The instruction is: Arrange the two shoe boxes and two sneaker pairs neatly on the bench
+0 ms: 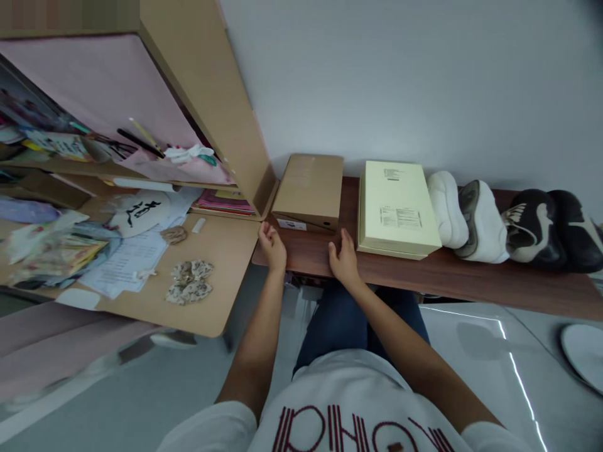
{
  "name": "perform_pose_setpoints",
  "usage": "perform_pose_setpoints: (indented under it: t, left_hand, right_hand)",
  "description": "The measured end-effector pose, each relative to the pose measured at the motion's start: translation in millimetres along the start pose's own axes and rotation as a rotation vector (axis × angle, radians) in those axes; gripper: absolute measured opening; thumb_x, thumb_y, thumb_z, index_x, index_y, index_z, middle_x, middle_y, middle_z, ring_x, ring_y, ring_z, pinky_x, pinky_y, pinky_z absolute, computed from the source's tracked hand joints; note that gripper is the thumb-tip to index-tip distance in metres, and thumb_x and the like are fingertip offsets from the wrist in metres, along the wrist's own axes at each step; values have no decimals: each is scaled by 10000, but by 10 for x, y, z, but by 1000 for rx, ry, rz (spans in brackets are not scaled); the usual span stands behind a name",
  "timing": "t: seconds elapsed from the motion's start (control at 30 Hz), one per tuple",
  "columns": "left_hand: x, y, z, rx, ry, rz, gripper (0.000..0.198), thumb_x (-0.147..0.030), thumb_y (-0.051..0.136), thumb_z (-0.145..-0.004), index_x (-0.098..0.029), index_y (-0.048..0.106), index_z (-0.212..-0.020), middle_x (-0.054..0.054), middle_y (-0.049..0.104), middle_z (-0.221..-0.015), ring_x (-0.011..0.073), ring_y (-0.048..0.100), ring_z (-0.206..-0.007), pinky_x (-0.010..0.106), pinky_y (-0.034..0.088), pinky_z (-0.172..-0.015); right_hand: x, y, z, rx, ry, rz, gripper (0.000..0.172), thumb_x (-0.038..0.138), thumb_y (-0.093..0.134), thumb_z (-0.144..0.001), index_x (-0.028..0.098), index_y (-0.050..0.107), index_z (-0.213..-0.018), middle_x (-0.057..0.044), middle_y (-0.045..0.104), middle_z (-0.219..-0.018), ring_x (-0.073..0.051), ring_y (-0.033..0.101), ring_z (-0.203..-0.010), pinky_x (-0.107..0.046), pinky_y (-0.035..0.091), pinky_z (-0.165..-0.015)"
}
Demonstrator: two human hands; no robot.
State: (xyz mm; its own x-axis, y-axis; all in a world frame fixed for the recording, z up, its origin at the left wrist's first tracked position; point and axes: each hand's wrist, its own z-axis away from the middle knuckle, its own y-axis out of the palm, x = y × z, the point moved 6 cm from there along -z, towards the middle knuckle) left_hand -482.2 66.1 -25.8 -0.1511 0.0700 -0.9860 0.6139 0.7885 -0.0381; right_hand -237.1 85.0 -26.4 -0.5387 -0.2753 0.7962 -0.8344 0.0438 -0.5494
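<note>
A brown cardboard box [311,185] with a white label on its front sits on the dark wooden shelf board [306,254], against the wall. My left hand [273,248] is by the box's front left corner, with its fingers loosely curled and nothing visible in them. On the other side, my right hand [345,258] is just off the front right corner, thumb and fingers apart, holding nothing. Whether either hand touches the cardboard I cannot tell. To the right of my right hand stands a pale yellow shoebox [396,201] with printed text on its lid.
White shoes [483,220] and black shoes [532,226] line the board's right part. At left, a desk [226,251] holds a patterned hair bow [189,282], papers [127,263] and a white fan [141,213]. Its tall side panel [221,113] rises beside the brown box.
</note>
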Motion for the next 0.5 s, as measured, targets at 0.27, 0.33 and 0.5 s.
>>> perform_pose_setpoints:
  t: [0.27,0.33,0.5]
  left_hand:
    - [229,-416,1154,503,-167,-377,601,-598,369,-997,-214,634,-619,27,555,-516,189,624,-592,311,512,-659]
    - [420,-437,1586,760,-229,-569,642,-551,301,-1019,-218,602,-560,58,595,-541,215,658,-629,337,513,-689]
    - [826,-596,2410,1269,-297,-1048,351,-322,415,-964,-198,732,-879,151,771,-963,284,737,-961,366,506,-823]
  right_hand:
    - [-51,-201,1102,275,-229,313,531,217,463,-970,221,517,-1498,-103,470,-1589,-290,354,-1520,-557,258,-1243]
    - [-72,-281,1206,278,-233,269,444,226,479,-966,235,629,-1383,-103,523,-1547,-294,398,-1496,-564,300,-1222]
    - [-371,-209,1482,495,19,8,340,305,458,-977,247,731,-1173,-90,775,-1099,-240,731,-1013,-423,569,-948]
